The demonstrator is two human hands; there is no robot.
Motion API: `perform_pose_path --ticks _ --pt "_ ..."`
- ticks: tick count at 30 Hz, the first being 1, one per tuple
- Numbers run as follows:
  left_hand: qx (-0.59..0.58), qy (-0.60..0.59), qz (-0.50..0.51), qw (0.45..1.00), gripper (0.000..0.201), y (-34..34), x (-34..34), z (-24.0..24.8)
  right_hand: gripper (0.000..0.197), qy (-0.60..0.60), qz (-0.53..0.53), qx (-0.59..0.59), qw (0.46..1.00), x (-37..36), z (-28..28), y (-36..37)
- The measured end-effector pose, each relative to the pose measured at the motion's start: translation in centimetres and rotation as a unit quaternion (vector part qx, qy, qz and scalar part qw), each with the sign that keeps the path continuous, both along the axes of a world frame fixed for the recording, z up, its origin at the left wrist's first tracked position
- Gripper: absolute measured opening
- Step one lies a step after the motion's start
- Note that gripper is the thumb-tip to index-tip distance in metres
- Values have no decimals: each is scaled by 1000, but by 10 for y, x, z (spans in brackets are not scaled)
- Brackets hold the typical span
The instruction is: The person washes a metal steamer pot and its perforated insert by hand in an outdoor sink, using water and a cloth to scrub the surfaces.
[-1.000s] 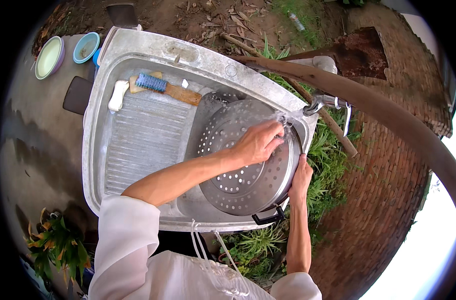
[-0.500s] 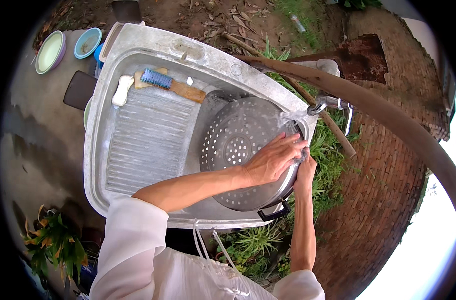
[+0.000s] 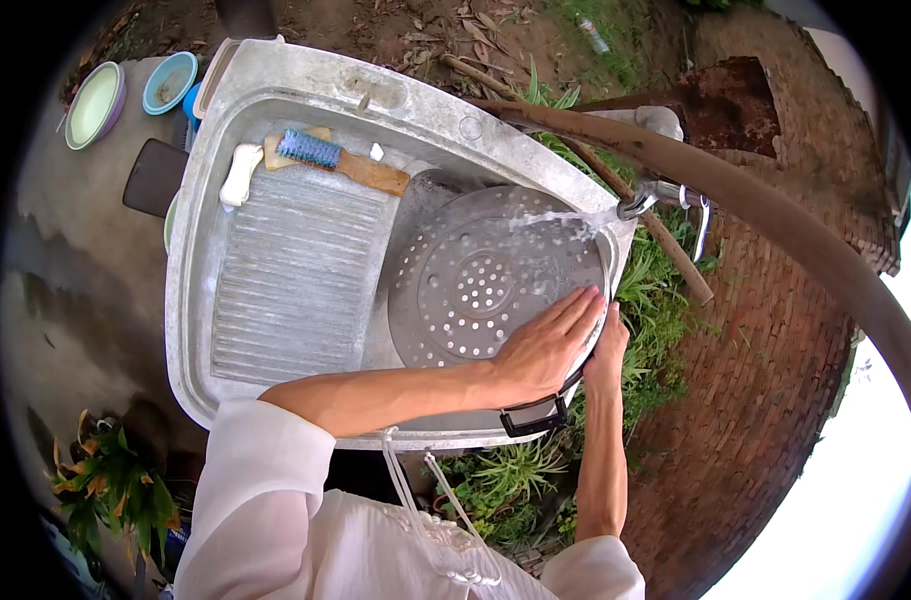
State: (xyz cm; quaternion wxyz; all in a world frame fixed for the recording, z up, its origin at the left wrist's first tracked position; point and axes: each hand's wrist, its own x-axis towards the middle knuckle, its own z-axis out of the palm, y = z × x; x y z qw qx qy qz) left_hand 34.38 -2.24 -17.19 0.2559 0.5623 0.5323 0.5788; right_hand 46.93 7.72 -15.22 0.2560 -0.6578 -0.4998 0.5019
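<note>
A round grey metal steamer pot with a perforated base leans tilted in the sink, wet across its surface. My left hand reaches across and presses on its right side, fingers straight and close together. The steel wool scrubber visible at these fingers in the earlier frame is now hidden beneath the hand. Gripping the pot's outer edge on the right is my right hand, its fingers partly behind the rim. A black handle sticks out from the pot's near side. Water runs from the metal tap onto the pot.
The stone sink has a ridged washboard on its left. A blue-bristled brush and a white cloth-like piece lie at its back. Basins stand on the ground far left; a thick pipe crosses at right.
My left hand has slid down and nearer along the pot's side, covering the scrubber. The pot has turned slightly, its handle shifting left. Water now spreads further over its base.
</note>
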Motion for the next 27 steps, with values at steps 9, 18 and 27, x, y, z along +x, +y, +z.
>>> perform_pose_path --ticks 9,18,27 --pt "-40 19 -52 998 55 3 -3 -3 45 -25 1 -15 1000 -6 -4 -3" --pt "-240 -50 138 959 53 63 -78 -102 45 12 -101 -15 995 -15 -14 -24" --pt "-171 41 118 977 49 35 -53 -86 50 5 -120 3 993 32 -60 -61"
